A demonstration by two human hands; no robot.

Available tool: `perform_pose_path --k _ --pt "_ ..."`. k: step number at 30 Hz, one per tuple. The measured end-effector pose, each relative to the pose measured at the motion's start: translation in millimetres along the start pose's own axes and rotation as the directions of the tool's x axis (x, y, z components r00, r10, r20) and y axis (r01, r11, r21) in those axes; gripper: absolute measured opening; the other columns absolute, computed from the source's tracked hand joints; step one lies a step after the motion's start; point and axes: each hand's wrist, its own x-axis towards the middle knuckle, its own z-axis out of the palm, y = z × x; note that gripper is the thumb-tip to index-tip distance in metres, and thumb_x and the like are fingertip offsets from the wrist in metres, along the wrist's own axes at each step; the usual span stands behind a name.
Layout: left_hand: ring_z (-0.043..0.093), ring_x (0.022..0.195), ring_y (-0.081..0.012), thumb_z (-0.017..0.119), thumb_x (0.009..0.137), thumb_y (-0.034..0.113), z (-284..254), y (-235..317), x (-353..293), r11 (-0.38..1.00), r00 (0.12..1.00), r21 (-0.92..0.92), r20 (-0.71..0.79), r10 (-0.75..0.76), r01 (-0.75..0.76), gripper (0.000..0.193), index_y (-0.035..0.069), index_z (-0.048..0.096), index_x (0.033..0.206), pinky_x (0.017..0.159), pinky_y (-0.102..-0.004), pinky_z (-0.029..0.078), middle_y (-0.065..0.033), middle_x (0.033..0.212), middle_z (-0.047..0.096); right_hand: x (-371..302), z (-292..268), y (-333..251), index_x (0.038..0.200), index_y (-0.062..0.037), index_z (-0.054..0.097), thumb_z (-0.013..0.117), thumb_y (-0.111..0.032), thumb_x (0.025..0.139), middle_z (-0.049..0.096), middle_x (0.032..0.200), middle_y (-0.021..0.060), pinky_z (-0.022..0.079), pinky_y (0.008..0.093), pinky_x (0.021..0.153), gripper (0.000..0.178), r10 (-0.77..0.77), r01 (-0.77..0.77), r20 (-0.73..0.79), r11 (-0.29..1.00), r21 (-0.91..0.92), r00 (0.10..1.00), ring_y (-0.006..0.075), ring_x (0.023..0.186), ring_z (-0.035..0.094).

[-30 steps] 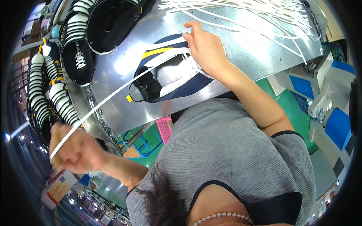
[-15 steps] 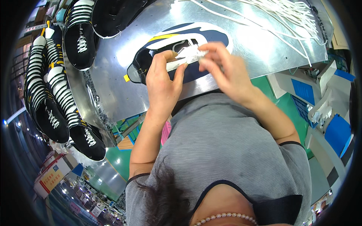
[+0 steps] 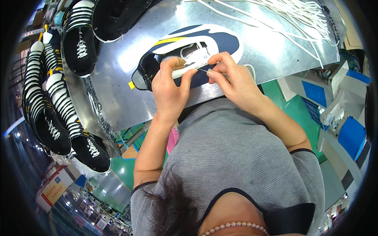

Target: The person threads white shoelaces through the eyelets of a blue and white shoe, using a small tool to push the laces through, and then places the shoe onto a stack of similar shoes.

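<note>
The right hand (image 3: 232, 80) pinched the tip of a white lace (image 3: 201, 69) between thumb and forefinger, the fingertips pressed together on it just above the opening of the navy and white shoe (image 3: 189, 53). The left hand (image 3: 170, 92) gripped the near side of that shoe, its thumb and forefinger curled over the edge of the tongue area and closed on the upper, right beside where the lace end was held. The two hands nearly met, with the lace tip stretched between them.

The shoe lay on its side on the shiny metal table (image 3: 118, 90), toe pointing toward the person's right, a yellow stripe along its top and a small yellow tab at the heel. It sat directly under and in front of both hands, close to the table's near edge.

A loose bundle of white laces (image 3: 303, 15) lay spread over the far right part of the table, well apart from the hands. Finished black and white shoes (image 3: 59, 114) stood in a row to the left.
</note>
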Motion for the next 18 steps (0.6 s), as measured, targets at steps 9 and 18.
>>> perform_pose_path --k 9,18 --pt "0.068 0.080 -0.0230 0.083 0.079 0.006 -2 -8 0 0.988 0.988 0.004 0.013 0.153 -0.153 0.033 0.000 0.060 0.101 0.072 -0.0326 0.053 -0.0103 0.092 0.068 4 0 -7 0.110 -0.0011 0.046 0.056 -0.013 0.098 0.070 0.078 0.0151 0.052 0.0400 0.068 0.019 0.053 -0.053 0.004 0.999 0.004 0.999 0.0331 0.074 0.070" --pt "0.065 0.071 -0.0279 0.078 0.081 0.003 -3 -13 -4 0.939 0.935 -0.004 0.086 0.344 -0.345 0.031 0.003 0.057 0.103 0.064 -0.0356 0.050 -0.0107 0.088 0.067 17 14 -2 0.109 -0.0053 0.047 0.063 -0.020 0.095 0.070 0.078 0.0135 0.052 0.0433 0.067 0.026 0.120 -0.121 -0.022 0.991 -0.054 0.993 0.0347 0.074 0.069"
